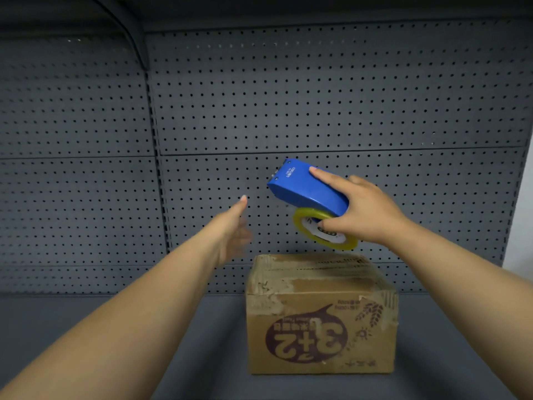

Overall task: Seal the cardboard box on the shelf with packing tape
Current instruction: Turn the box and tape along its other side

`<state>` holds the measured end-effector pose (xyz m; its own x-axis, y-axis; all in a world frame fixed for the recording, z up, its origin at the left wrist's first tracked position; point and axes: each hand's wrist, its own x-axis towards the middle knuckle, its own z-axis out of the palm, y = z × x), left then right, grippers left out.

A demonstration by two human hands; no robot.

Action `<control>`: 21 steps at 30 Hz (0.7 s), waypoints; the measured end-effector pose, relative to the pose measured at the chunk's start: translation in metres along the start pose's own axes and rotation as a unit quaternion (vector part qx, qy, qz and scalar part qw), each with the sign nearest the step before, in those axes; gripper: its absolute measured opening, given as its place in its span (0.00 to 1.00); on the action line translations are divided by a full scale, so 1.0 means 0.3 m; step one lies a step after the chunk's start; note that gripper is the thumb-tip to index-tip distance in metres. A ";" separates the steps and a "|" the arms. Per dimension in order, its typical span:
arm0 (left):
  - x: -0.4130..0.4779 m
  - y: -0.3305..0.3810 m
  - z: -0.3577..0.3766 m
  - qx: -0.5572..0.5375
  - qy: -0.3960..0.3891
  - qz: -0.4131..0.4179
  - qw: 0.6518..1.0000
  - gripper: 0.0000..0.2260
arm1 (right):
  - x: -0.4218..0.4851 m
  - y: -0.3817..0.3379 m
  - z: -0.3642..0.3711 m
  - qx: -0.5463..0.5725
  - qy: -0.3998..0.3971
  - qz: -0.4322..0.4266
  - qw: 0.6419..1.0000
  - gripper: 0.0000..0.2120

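Observation:
A worn brown cardboard box (320,316) with upside-down print stands on the grey shelf (202,342), its top flaps closed. Above its back right corner my right hand (363,212) grips a blue tape dispenser (305,189) loaded with a yellowish roll of packing tape (326,232); the dispenser is tilted, its cutter end pointing up and left. My left hand (235,226) hovers in the air left of the dispenser and above the box's left edge. Its fingers are spread and slightly blurred, and it holds nothing.
A grey perforated back panel (288,96) rises right behind the box. A vertical upright (157,168) splits the panel left of centre. The underside of an upper shelf (288,7) runs overhead. A pale wall (519,220) shows at the right edge.

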<state>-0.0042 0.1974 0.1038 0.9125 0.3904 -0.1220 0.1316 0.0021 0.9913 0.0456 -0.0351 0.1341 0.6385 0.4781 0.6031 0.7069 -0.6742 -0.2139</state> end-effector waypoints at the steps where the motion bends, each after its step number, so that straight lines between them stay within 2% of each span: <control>1: -0.002 0.019 0.005 -0.018 -0.021 -0.009 1.000 0.39 | -0.003 -0.012 0.004 0.005 0.005 -0.004 1.000 0.42; 3: -0.011 0.052 0.017 -0.034 -0.056 -0.021 0.998 0.41 | -0.008 -0.035 0.009 0.016 0.016 -0.011 1.000 0.42; 5: -0.011 0.070 0.024 -0.057 -0.074 -0.025 0.995 0.39 | -0.014 -0.053 0.007 0.024 0.024 -0.018 0.999 0.42; 8: -0.025 0.082 0.034 -0.082 -0.098 -0.013 0.992 0.24 | -0.027 -0.071 -0.003 0.037 0.031 -0.030 0.998 0.42; 12: -0.036 0.097 0.027 -0.104 -0.076 0.020 0.991 0.07 | -0.041 -0.074 -0.029 0.042 0.030 -0.048 0.998 0.42; 17: -0.036 0.109 0.010 -0.123 -0.052 0.060 0.989 0.07 | -0.040 -0.073 -0.039 0.035 0.012 -0.050 0.998 0.41; 21: -0.016 0.104 -0.011 -0.143 -0.067 0.060 0.986 0.08 | -0.040 -0.087 -0.014 0.043 -0.006 -0.032 0.999 0.42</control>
<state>-0.0056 0.1987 0.1353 0.9603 0.2788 0.0107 -0.0776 0.2302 0.9700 0.0182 -0.0255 0.1357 0.5950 0.5250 0.6086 0.7692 -0.5915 -0.2417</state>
